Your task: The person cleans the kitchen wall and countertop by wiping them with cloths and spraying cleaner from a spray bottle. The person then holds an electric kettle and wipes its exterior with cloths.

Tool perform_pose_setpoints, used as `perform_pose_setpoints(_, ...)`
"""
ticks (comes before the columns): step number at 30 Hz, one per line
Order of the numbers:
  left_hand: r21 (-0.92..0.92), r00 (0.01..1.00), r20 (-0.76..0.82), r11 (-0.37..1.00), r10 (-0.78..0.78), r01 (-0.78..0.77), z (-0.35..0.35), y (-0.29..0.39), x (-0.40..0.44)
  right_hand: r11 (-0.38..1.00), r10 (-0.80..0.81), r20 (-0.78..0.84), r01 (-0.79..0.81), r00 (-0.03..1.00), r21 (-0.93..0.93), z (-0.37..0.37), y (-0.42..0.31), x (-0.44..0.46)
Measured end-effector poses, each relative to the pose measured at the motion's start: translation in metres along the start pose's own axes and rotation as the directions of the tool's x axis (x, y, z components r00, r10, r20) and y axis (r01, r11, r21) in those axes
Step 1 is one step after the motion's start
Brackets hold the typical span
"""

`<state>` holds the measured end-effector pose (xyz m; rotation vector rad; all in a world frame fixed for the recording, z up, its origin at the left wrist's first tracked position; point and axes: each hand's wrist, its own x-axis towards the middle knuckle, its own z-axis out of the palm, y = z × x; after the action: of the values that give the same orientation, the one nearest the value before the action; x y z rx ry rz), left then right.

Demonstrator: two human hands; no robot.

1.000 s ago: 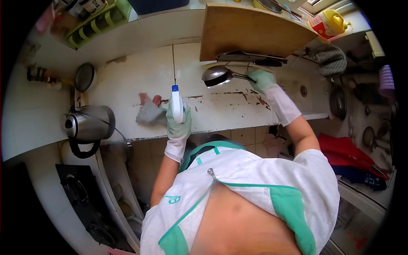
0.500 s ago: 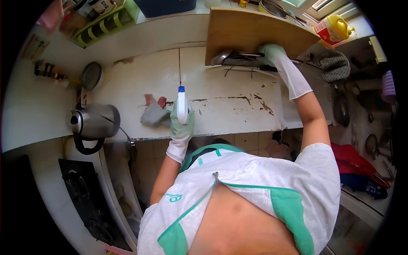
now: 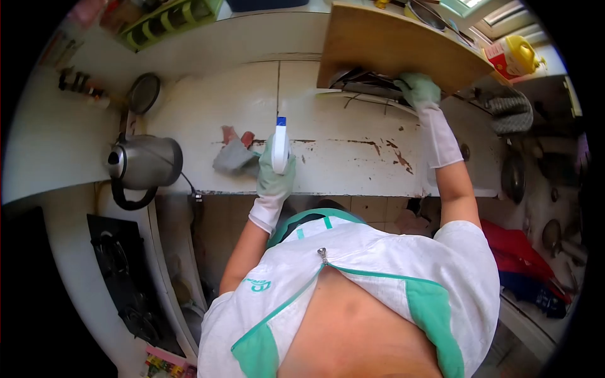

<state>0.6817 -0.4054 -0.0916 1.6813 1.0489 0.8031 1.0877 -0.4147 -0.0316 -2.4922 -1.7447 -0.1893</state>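
Note:
My left hand [image 3: 275, 170], in a green and white rubber glove, is closed around a spray bottle with a white trigger head [image 3: 281, 151] and blue nozzle. The bottle's body is mostly hidden beneath the head and hand. Beside that hand, a grey cloth [image 3: 236, 156] lies on the white counter with reddish pieces [image 3: 247, 137] at its edge. My right hand [image 3: 420, 91], gloved likewise, is curled at the lower edge of a large wooden board [image 3: 403, 47]. Dark, flat items [image 3: 368, 82] sit under the board next to its fingers; what the fingers grip is hidden.
An electric kettle [image 3: 151, 162] stands at the left, near a round dark lid [image 3: 144, 92]. A black stove [image 3: 126, 277] is at lower left. A yellow and red jug [image 3: 513, 58] stands at upper right. The worn counter [image 3: 353, 170] has chipped patches; a sink [image 3: 466, 176] adjoins it.
The view has shifted slightly. My right hand has drawn a little down from the board, and a shiny metal piece under the board shows less. My left hand still holds the spray bottle.

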Motion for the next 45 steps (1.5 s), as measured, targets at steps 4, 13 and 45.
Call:
perform_pose_setpoints(4, 0.052, 0.997, -0.055, 0.997, 0.055, -0.052, 0.006, -0.028, -0.010, 0.997, 0.004, 0.120, 0.006, 0.993, -0.081, 0.016, 0.003, 0.003)
perform_pose_setpoints(13, -0.130, 0.991, -0.025, 0.982, 0.134, -0.136, 0.008, -0.001, -0.020, 0.988, 0.054, 0.040, -0.059, 0.998, 0.144, 0.008, -0.004, -0.009)
perform_pose_setpoints(45, -0.191, 0.981, 0.049, 0.966, 0.189, -0.177, -0.184, -0.027, -0.026, 0.291, 0.246, -0.143, 0.068, 0.959, 0.954, 0.023, -0.294, -0.142)
